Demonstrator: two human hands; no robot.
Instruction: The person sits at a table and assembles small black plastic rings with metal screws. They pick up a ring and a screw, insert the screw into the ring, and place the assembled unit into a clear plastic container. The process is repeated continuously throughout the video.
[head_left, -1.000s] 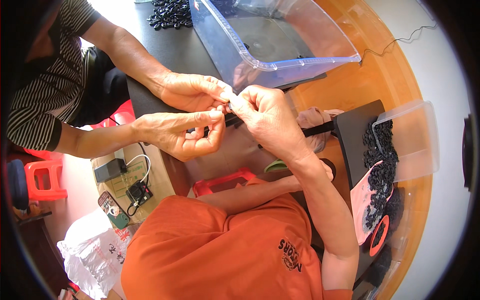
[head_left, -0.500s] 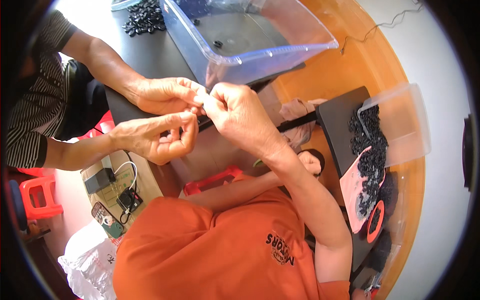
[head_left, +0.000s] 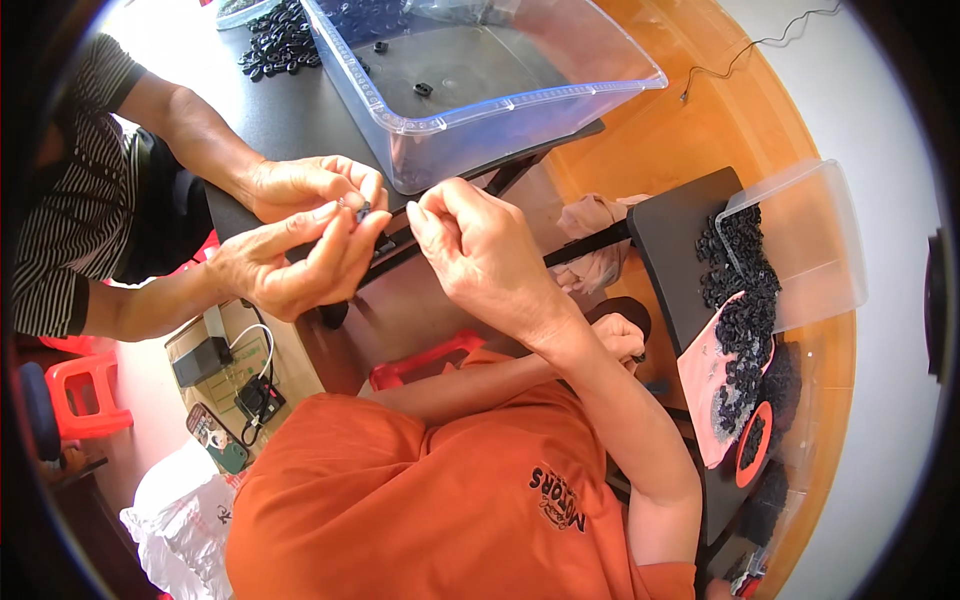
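Note:
My right hand is raised in the middle, thumb and fingertips pinched together; whatever may be between them is too small to make out. To its left, another person's two hands hold a small dark part at the fingertips, a short gap from mine. My left arm crosses in front of my orange shirt. At its end, my left hand is closed, low beside the side table, with a bit of a small black part showing at its fingers.
A clear plastic bin with a few black pieces stands on the dark table, beside a black pile. On the right, a side board bears many black parts, a tipped clear tub and a pink cloth. Red stools stand below.
My right hand has drawn away from the other person's fingers, slightly right and down. Their hands have moved together around the small dark part. My left hand has shifted slightly down.

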